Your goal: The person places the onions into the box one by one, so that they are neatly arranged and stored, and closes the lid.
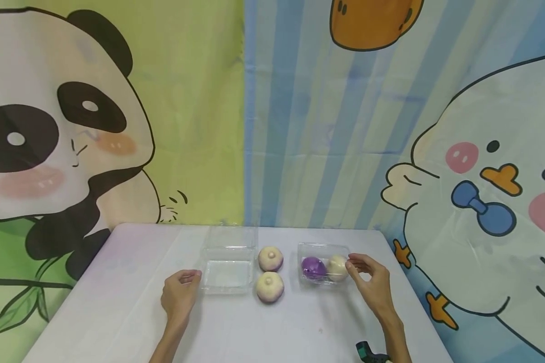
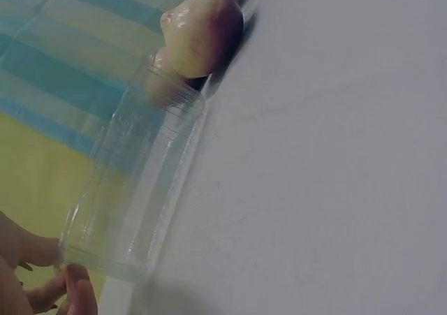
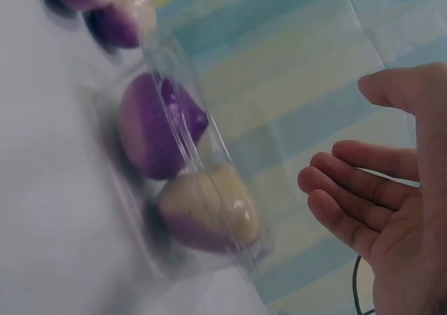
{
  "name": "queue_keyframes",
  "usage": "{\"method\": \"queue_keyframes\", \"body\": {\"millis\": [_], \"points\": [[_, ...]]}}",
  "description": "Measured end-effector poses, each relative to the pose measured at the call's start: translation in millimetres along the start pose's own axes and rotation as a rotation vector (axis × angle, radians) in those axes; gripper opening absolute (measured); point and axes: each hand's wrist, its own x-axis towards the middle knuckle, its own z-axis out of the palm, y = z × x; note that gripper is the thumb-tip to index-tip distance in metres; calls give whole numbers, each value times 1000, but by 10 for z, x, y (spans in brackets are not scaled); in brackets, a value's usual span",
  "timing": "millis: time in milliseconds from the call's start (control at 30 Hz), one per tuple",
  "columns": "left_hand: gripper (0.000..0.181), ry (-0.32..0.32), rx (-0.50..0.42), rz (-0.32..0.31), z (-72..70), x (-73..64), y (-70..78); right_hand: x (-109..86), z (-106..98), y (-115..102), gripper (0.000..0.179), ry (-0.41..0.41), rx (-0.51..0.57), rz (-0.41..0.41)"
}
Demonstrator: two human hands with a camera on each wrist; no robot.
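My left hand (image 1: 181, 293) is at the left side of a clear plastic box (image 1: 229, 275). In the left wrist view its thumb and fingers (image 2: 80, 290) pinch the box's corner. That box holds nothing, and its lid (image 1: 231, 237) stands open toward the back. A second clear box (image 1: 323, 247), with its lid over it, holds a purple onion (image 1: 314, 268) and a pale onion (image 1: 337, 267). Beside its right end is my right hand (image 1: 376, 286); the right wrist view shows the palm (image 3: 405, 238) with loosely bent fingers, holding nothing and apart from the box.
Two pale onions with purple undersides, a back one (image 1: 270, 258) and a front one (image 1: 270, 287), sit between the boxes on the white table (image 1: 295, 327). A black and green object (image 1: 370, 353) shows at the right wrist. A cartoon-printed curtain (image 1: 281, 126) hangs behind the table.
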Motion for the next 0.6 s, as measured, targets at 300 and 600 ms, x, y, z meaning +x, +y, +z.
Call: {"method": "queue_keyframes", "body": {"millis": [300,600], "points": [[22,14,-115,-94,18,-5,-13,10,231,-178,24,-35,102,-44],[20,21,-164,-115,35,3,-9,-27,457,-291,32,-55,235,-25]]}}
